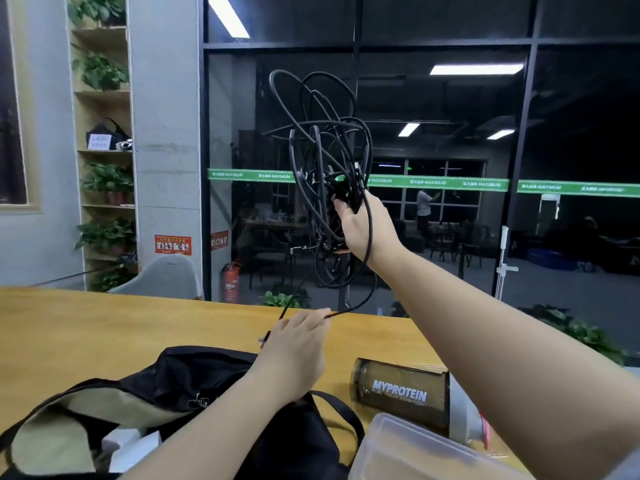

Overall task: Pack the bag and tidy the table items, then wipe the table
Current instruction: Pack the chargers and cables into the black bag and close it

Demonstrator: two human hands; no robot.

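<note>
The right hand (362,223) is up high in the air. Its fingers are curled tight around a big messy bunch of black cables (329,174). The loops stick up above the hand and hang down below it, all tangled.

The left hand (298,344) is low, just above the wooden table (104,327). Its fingertips pinch 1 loose cable end that trails down from the bunch. It looks like the person is trying to sort out the tangle or wind it up.

The black bag (194,379) lies on the table close to the person, under the left arm. It is open, and you can see its pale lining and something white inside. So some things may be packed already, but I cannot tell how many.

To the right of the bag, a dark shaker bottle (401,393) lies on its side on the table. A clear plastic box (415,452) sits just in front of it, near the table edge.

I think the job is only part done. The cables are not in the bag yet. The bottle and the box are still out on the table. No cloth is in sight, so the wiping looks like it comes later.
</note>
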